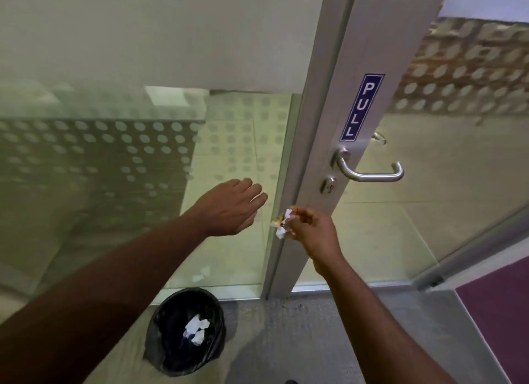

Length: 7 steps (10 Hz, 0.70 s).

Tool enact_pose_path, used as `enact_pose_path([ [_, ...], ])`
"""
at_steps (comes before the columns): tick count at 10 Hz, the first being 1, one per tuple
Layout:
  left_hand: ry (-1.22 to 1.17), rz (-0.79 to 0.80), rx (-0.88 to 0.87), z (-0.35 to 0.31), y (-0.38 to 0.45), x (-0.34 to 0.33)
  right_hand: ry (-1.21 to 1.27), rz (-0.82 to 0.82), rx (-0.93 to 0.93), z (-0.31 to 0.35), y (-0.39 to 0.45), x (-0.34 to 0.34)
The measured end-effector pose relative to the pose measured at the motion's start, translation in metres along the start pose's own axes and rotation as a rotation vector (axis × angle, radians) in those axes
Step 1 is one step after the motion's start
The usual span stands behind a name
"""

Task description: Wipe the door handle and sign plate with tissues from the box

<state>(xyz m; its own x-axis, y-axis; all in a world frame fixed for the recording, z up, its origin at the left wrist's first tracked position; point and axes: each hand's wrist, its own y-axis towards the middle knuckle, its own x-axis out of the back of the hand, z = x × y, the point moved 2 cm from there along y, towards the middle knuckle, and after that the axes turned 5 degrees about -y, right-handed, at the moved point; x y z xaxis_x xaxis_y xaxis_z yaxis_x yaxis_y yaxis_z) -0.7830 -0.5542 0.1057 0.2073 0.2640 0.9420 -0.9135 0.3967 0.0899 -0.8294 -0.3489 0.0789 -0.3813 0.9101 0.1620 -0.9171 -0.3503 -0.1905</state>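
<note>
A blue sign plate (362, 107) reading PULL runs down the grey metal door frame (329, 103). Below it a silver lever door handle (369, 172) sticks out to the right, with a keyhole (328, 185) underneath. My right hand (313, 232) is shut on a crumpled white tissue (282, 223), held in front of the frame's lower part, below and left of the handle. My left hand (233, 206) floats open in front of the glass, left of the tissue, holding nothing. No tissue box is in view.
A black-lined bin (186, 330) with several crumpled tissues (196, 328) stands on the floor below my hands. A glass panel with frosted dots (114, 143) fills the left. The glass door leaf (429, 183) is to the right, with purple carpet (498, 312) at lower right.
</note>
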Motion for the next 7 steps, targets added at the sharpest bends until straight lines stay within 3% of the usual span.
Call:
enact_pose_path([
  [3, -0.133, 0.143, 0.366, -0.003, -0.125, -0.054, -0.281, 0.113, 0.021, -0.064, -0.012, -0.100],
  [5, -0.236, 0.373, 0.683, -0.018, -0.188, -0.087, -0.512, 0.239, 0.130, -0.101, -0.024, -0.172],
  [7, -0.307, 0.533, 0.782, -0.037, -0.244, -0.127, -0.692, 0.329, 0.047, -0.141, -0.035, -0.233],
])
